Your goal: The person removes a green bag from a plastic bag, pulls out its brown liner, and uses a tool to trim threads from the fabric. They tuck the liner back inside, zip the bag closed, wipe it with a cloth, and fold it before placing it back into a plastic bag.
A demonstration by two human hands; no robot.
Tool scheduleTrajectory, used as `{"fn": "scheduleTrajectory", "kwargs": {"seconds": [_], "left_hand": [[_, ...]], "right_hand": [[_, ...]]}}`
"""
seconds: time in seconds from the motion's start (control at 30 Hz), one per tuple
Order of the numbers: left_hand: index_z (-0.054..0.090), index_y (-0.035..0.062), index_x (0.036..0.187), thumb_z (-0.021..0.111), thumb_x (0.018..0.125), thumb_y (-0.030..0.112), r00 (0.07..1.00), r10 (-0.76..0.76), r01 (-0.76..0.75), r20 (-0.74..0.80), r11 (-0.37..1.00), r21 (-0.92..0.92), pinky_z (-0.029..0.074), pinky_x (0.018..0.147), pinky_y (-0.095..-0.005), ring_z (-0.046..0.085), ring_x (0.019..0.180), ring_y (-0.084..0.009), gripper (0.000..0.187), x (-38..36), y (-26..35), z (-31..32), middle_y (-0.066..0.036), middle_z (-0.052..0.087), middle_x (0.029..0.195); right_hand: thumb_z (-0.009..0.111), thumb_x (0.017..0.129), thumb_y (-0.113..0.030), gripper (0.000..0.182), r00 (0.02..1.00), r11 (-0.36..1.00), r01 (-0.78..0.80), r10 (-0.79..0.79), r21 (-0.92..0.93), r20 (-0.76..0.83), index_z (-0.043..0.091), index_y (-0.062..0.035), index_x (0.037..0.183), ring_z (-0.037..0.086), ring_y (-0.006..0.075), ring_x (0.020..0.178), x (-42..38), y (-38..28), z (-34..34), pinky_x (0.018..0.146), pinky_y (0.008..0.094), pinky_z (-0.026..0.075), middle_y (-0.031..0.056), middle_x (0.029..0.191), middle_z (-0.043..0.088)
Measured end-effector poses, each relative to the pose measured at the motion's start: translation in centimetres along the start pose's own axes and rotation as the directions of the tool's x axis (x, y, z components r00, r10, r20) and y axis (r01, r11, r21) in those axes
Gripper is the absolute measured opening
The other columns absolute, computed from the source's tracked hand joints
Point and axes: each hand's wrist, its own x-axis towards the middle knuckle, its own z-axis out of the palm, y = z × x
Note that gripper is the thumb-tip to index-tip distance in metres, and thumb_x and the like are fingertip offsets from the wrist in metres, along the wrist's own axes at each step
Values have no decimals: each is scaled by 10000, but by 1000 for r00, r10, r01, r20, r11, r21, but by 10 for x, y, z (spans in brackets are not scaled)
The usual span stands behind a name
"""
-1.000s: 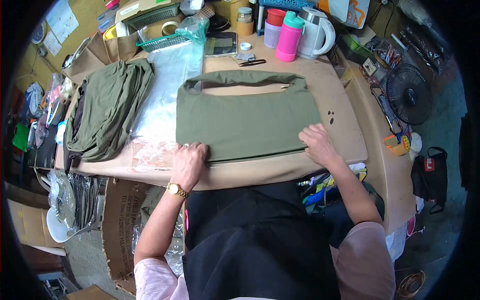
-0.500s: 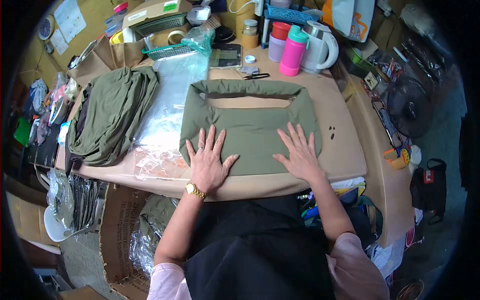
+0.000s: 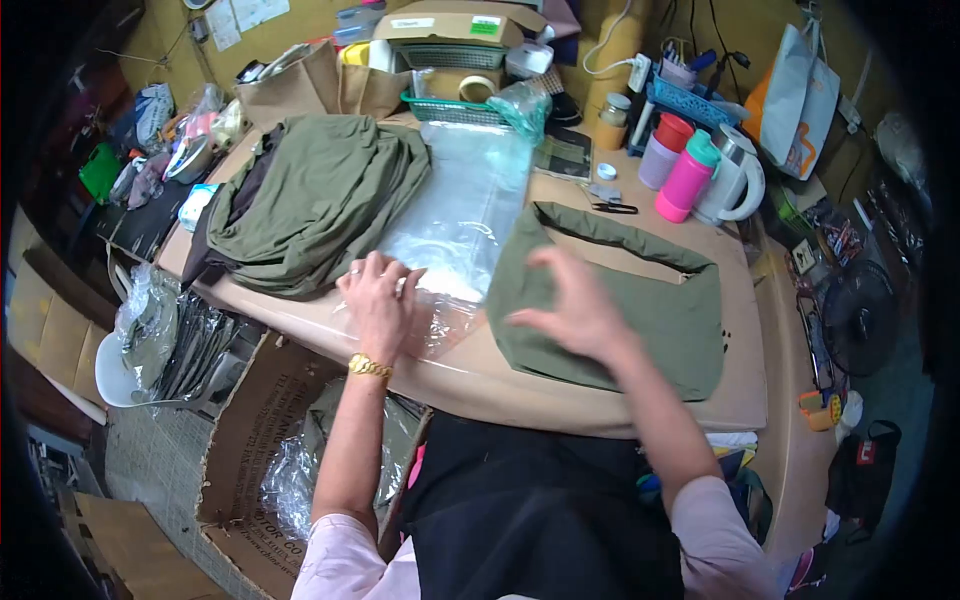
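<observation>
Stacked clear plastic bags [image 3: 462, 205] lie flat in the middle of the table. At their near left corner my left hand [image 3: 378, 305], wearing a gold watch, has its fingers curled and pinched on the edge of a clear plastic bag. My right hand [image 3: 580, 305], slightly blurred, hovers over an olive-green padded fabric piece [image 3: 650, 335] with a long opening near its far edge. Thumb and fingers are apart with nothing between them. A pile of olive-green fabric pieces [image 3: 310, 200] lies left of the bags.
Behind stand a pink bottle [image 3: 683, 185], an electric kettle [image 3: 733, 180], a lilac cup with a red top [image 3: 662, 155] and green baskets [image 3: 460, 110]. Black snips [image 3: 614, 208] lie beyond the fabric piece. Below the table edge, a cardboard box [image 3: 245, 440] holds plastic-wrapped fabric.
Both hands have lifted off the padded fabric piece. My left hand has moved left to the plastic bags; my right hand is raised above the piece. The view has turned left.
</observation>
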Motion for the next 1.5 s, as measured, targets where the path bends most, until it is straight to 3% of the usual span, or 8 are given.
{"fn": "scheduleTrajectory", "kwargs": {"seconds": [0.13, 0.23, 0.53, 0.8, 1.0, 1.07, 1.4, 1.5], "left_hand": [[663, 93, 931, 707, 830, 138, 989, 4, -35, -150, 979, -202, 391, 755, -443, 560, 923, -289, 119, 12, 37, -31, -95, 607, 958], [647, 18, 1051, 570, 820, -34, 974, 21, 108, 224, 831, -545, 430, 862, -491, 579, 1013, -351, 249, -9, 32, -36, -187, 625, 1018], [514, 24, 1364, 585, 873, 127, 942, -20, -8, 335, 997, 81, 313, 1132, -551, 328, 1422, -415, 506, 8, -17, 54, -239, 380, 1505], [652, 39, 793, 657, 866, 212, 943, -78, 135, 324, 978, -158, 509, 696, -484, 648, 819, -385, 188, 31, -36, 76, -201, 653, 841], [633, 44, 753, 644, 899, 230, 949, -119, 215, 293, 922, -322, 512, 715, -482, 635, 765, -403, 237, 50, -32, 60, -201, 640, 748], [641, 18, 835, 683, 880, 179, 974, -120, 200, 191, 849, -488, 501, 715, -449, 638, 808, -395, 172, 49, -20, 37, -204, 656, 849], [684, 13, 934, 687, 773, 70, 995, 95, -93, -13, 916, -391, 517, 874, -391, 658, 1001, -346, 170, 31, -24, 36, -163, 697, 1047], [696, 6, 947, 720, 804, 110, 952, -206, 299, 225, 780, -551, 525, 863, -370, 673, 999, -313, 178, 34, -12, 38, -164, 702, 1067]], "right_hand": [[768, 787, -239, 342, 934, 929, 322, -343, -185, -97, 622, -45, 1028, 609, 299, 996, 71, 2, 115, 891, 410, 439, 130, 991, 635], [705, 817, -165, 166, 936, 935, 315, -334, -162, -108, 647, -45, 916, 617, 294, 938, 93, -3, 118, 851, 415, 436, 99, 938, 655], [714, 745, -105, 168, 909, 920, 362, -385, -152, -161, 654, -48, 891, 624, 301, 906, 55, -28, 102, 863, 417, 446, 93, 966, 660], [652, 790, -81, 204, 829, 826, 551, -558, 114, 31, 659, -44, 991, 621, 283, 916, 10, -49, 122, 828, 388, 485, 111, 985, 632], [528, 836, 22, 213, 968, 974, 147, -177, 170, 176, 627, 97, 1009, 611, 437, 1030, 51, -34, 145, 917, 448, 500, 292, 1066, 630], [507, 837, 8, 270, 918, 979, -62, 132, -192, 375, 582, 114, 1075, 590, 461, 1045, 72, -27, 151, 952, 476, 477, 329, 1087, 596], [470, 922, -30, 734, 988, 948, -47, 89, 313, -122, 86, 67, 1540, 104, 414, 1502, 32, -33, 165, 1224, 415, 151, 290, 1614, 44], [432, 955, -21, 649, 990, 934, 64, -14, 352, -142, 154, 67, 1535, 114, 396, 1508, 29, -32, 167, 1221, 410, 145, 278, 1619, 53]]}}
